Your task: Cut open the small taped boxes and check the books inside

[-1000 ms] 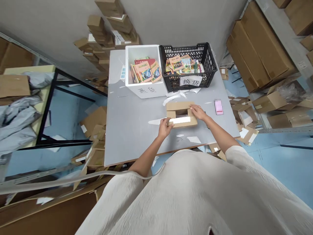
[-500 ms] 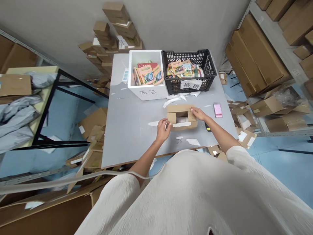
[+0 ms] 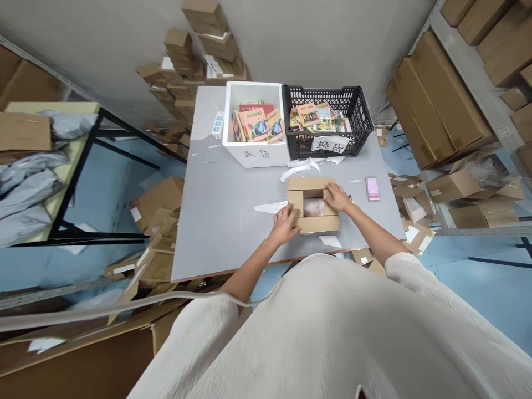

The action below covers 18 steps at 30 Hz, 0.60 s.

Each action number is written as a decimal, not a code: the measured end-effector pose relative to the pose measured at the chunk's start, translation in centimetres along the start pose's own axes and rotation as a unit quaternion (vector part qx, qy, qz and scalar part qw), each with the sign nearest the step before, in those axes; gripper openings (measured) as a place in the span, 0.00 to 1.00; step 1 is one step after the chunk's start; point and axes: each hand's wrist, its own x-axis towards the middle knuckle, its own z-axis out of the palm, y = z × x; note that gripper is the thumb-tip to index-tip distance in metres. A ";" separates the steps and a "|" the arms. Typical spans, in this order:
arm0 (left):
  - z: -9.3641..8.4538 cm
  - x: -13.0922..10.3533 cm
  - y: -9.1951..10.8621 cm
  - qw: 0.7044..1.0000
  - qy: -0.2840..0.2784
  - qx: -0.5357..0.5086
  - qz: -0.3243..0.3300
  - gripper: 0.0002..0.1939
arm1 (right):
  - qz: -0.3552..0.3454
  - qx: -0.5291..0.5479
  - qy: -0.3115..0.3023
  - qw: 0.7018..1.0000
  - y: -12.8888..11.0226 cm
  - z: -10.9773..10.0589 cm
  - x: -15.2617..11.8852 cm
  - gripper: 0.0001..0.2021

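Observation:
A small brown cardboard box (image 3: 313, 224) lies on the grey table (image 3: 220, 221) with its flaps folded out. Through the opening in its middle, a pale item with some pink on it (image 3: 313, 207) shows inside. My left hand (image 3: 285, 223) rests on the box's left side flap, fingers spread over the cardboard. On the right side flap lies my right hand (image 3: 337, 198), fingers apart. A dark object beside my right wrist is mostly hidden by the forearm.
Behind the box stand a white foam bin (image 3: 255, 155) and a black crate (image 3: 361, 119), both holding booklets. A phone (image 3: 373, 189) lies at the right, a power strip (image 3: 218, 124) at the back left. Paper scraps (image 3: 330, 241) lie around the box.
The near long flap has swung outward toward me, so more of the inside shows. My left hand has moved slightly right onto the side flap; my right hand lies further over its flap.

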 end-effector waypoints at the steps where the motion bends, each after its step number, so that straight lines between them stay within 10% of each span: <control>1: 0.1 0.5 0.2 1.000 -0.007 0.016 0.010 0.38 | 0.001 -0.006 0.000 1.000 -0.2 0.1 -0.2 0.39; 9: 0.2 4.2 0.9 0.995 -0.037 0.018 0.093 0.36 | 0.016 -0.030 0.012 0.999 -1.3 0.7 -0.8 0.39; 18: -1.2 0.6 1.4 0.997 0.050 0.056 0.030 0.50 | 0.022 -0.017 0.017 0.999 -1.4 1.0 -0.9 0.42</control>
